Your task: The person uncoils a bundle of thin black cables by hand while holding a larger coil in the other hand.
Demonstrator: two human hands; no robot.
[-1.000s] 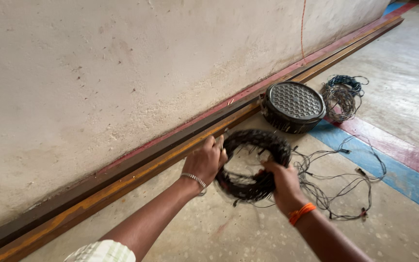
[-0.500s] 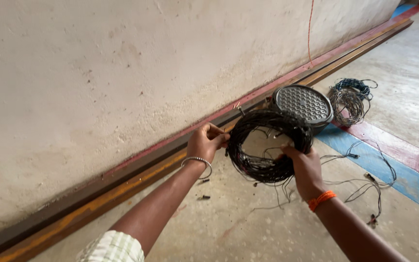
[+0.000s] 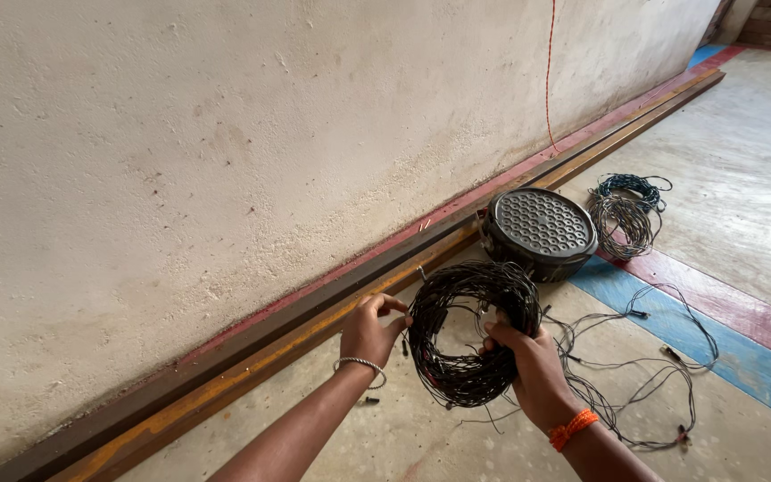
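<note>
Fingers of both our left hand (image 3: pixel 369 332) and right hand (image 3: pixel 528 361) grip the wire coil (image 3: pixel 472 330); winding the loose tail (image 3: pixel 644 375) seems next.

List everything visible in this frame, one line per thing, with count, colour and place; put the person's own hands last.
wire coil: 1, black, held upright between both hands
loose wire: 1 tangle, black, on floor trailing right of the coil
round lamp: 1, black with dotted face, on floor by wall
second wire bundle: 1, dark, on floor beyond the lamp
orange cord: 1, hanging down wall
wall: 1, off-white
floor stripes: blue and red, right
left hand: silver bangle, at coil's left edge
right hand: orange wristband, gripping coil's right side
</note>
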